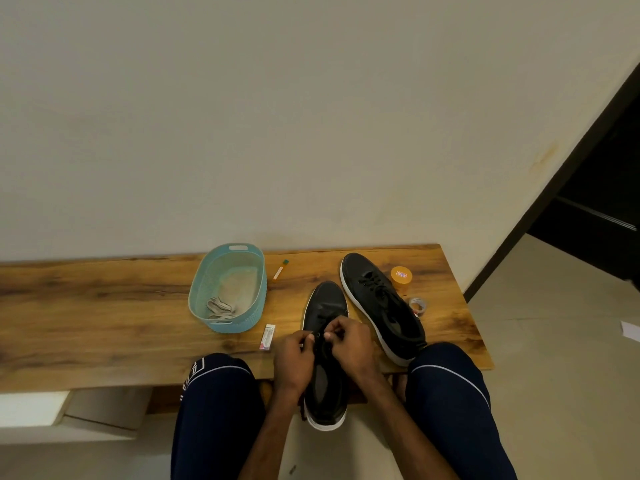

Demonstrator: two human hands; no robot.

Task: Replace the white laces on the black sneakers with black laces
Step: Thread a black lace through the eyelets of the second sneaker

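Bench (104, 323): wooden top against a plain wall, low in front of you, with everything within reach.
Knees: one on either side of the near sneaker, framing it.
Near sneaker (327, 304): toe points away and the heel hangs off the bench edge toward you, likely to bring the eyelets close.
Left hand (294, 358): fingers curled, pinching the black lace (321, 322) at an upper eyelet.
Right hand (353, 344): fingers curled on the same lace, almost touching the left hand; probably threading or tightening.
Small box (267, 337): just left of your left hand.
Second sneaker (377, 303): to the right and angled, black-laced, so judged finished.
Blue basket (239, 325): farther left, holding the white laces (219, 306) out of the way.
Orange jar (401, 277) and tape roll (417, 304): beside the second sneaker.
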